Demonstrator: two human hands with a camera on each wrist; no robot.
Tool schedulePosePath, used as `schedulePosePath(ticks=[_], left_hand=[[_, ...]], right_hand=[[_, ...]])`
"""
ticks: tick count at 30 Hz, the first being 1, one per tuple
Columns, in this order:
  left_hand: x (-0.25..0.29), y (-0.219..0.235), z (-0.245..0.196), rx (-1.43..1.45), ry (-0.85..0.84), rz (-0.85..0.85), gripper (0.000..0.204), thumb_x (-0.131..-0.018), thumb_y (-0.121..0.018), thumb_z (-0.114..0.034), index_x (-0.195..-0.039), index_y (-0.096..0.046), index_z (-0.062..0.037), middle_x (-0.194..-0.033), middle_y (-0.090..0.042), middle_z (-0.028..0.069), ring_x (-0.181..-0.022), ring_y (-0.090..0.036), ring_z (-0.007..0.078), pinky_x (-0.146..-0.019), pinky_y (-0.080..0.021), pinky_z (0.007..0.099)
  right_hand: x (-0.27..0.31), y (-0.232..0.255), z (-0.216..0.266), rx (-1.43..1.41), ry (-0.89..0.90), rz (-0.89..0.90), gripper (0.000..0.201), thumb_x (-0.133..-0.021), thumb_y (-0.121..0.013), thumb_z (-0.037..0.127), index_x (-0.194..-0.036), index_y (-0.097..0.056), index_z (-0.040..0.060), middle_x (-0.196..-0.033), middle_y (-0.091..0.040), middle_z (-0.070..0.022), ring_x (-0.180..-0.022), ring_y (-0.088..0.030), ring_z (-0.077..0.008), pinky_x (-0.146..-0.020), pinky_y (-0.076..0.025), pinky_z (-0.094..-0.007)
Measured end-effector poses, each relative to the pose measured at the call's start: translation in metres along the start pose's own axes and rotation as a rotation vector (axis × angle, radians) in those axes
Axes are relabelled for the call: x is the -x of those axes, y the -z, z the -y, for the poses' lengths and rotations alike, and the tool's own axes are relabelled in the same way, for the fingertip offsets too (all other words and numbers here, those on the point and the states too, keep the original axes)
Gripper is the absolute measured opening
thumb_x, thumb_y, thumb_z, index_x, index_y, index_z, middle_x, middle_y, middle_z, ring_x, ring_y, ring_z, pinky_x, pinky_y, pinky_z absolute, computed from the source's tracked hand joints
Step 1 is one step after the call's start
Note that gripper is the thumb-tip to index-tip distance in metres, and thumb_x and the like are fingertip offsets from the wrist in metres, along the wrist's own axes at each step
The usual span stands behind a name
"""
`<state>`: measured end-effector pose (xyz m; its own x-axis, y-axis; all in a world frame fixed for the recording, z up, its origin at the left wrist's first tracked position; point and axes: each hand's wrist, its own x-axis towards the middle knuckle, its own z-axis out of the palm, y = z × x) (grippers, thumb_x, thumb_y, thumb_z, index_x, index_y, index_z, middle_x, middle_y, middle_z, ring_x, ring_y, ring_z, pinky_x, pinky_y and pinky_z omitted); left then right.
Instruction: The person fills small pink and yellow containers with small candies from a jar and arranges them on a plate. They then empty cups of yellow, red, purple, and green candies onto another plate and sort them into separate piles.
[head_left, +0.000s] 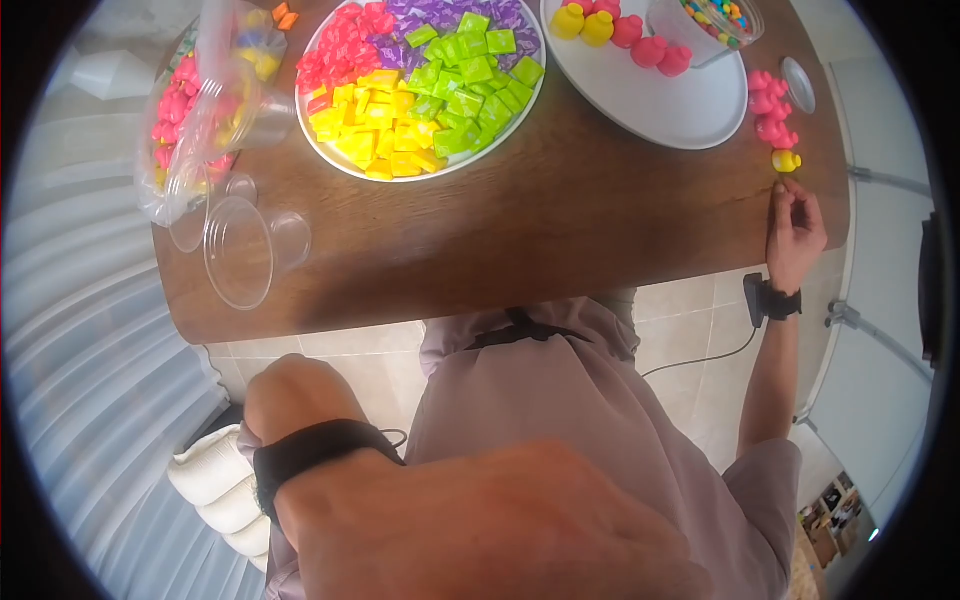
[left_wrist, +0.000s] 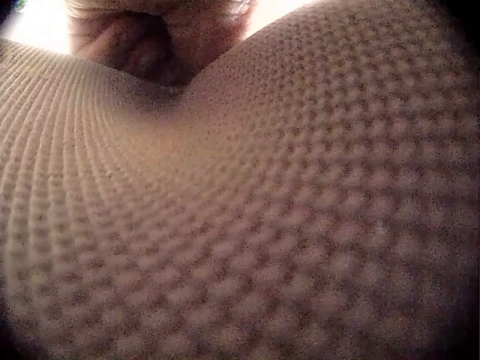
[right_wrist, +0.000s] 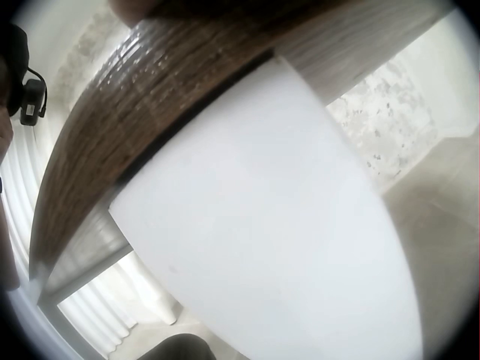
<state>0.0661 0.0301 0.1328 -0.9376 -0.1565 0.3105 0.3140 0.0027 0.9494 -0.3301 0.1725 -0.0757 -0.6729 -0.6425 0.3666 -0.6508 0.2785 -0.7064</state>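
Note:
My left hand (head_left: 500,520) is raised close under the head camera, over the shirt, with a black strap round its wrist. Its fingers are hidden in the head view. Shirt fabric (left_wrist: 247,217) fills most of the left wrist view, and a shadowed part of the hand shows at the top. At the table's right side, my right hand (head_left: 797,232) rests with loosely bent fingers. Its fingertips are just below a small yellow duck-like toy (head_left: 787,161), the near end of a row of pink ones (head_left: 771,108). Nothing shows in its grasp.
A white plate (head_left: 395,180) carries small wrapped squares in red, purple, green and yellow. Another white plate (head_left: 660,125) bears toys and a clear tub (head_left: 690,30) of coloured bits. Clear cups (head_left: 238,252) and a bag of toys (head_left: 180,110) stand left on the wooden table (head_left: 500,220).

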Motion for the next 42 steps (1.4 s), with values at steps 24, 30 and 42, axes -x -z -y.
schedulePosePath(ticks=[24,30,42], left_hand=[[-0.02,0.01,0.005,-0.017,-0.078,0.126,0.015,-0.087,-0.067,-0.01,-0.079,-0.058,-0.0019,-0.073,-0.055,0.012,-0.063,-0.058,0.031,-0.056,-0.048,0.0412],[-0.021,0.01,0.004,-0.005,-0.081,0.149,0.014,-0.086,-0.067,-0.009,-0.078,-0.058,-0.0022,-0.072,-0.055,0.0118,-0.062,-0.058,0.0308,-0.056,-0.047,0.041],[-0.012,0.002,-0.007,0.008,-0.08,0.186,0.014,-0.085,-0.067,-0.008,-0.076,-0.058,-0.0027,-0.071,-0.055,0.0114,-0.061,-0.058,0.0303,-0.054,-0.047,0.0407]], right_hand=[[0.0,0.0,-0.001,-0.053,-0.033,0.024,0.015,-0.097,-0.069,0.009,-0.105,-0.071,-0.0037,-0.08,-0.056,0.0033,-0.073,-0.049,-0.0054,-0.067,-0.043,-0.0212],[-0.001,0.0,0.005,-0.005,-0.025,0.024,0.016,-0.096,-0.07,0.009,-0.106,-0.071,-0.0041,-0.08,-0.058,0.0025,-0.073,-0.05,-0.0054,-0.066,-0.043,-0.0213],[-0.001,0.0,0.003,-0.031,-0.037,0.025,0.016,-0.096,-0.07,0.008,-0.106,-0.071,-0.0035,-0.081,-0.059,0.002,-0.074,-0.052,-0.0051,-0.067,-0.045,-0.021]])
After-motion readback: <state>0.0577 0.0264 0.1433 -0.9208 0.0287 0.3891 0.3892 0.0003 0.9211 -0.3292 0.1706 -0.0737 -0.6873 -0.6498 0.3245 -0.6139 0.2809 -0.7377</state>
